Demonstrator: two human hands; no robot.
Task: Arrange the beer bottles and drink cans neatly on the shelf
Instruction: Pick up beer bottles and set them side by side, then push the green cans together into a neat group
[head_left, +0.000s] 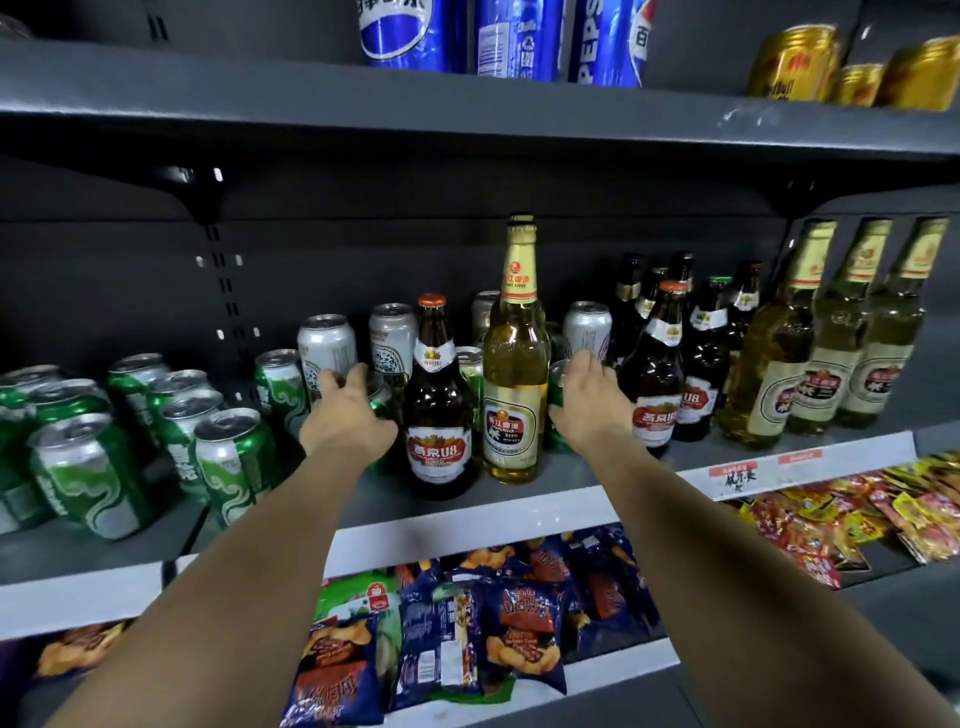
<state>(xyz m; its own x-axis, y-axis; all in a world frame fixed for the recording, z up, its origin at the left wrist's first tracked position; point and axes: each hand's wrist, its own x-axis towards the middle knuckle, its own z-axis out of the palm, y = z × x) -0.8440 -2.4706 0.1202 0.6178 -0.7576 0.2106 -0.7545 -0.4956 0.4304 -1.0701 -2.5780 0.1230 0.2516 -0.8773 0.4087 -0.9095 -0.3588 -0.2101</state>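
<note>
A dark grey metal shelving unit (467, 111) fills the view, its slotted back panel (130, 270) far behind, white price-label strips (545, 519) along the near shelf edges, and soft reflections on the boards.

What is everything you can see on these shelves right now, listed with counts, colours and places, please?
Pepsi cans: three, blue, top shelf centre.
Gold cans: at least three, top shelf right.
Green cans: about ten in view, middle shelf left, a few more among the bottles.
Silver cans: at least four, middle shelf, behind the hands.
Brown U8 bottles: one front centre, several more grouped at right.
Clear golden bottles: one centre, three at far right.
Blue snack bags: several, bottom shelf centre.
Red and yellow packets: many, bottom shelf right.
Left hand: reaching around a silver can.
Right hand: on a green can behind the clear bottle.
</note>
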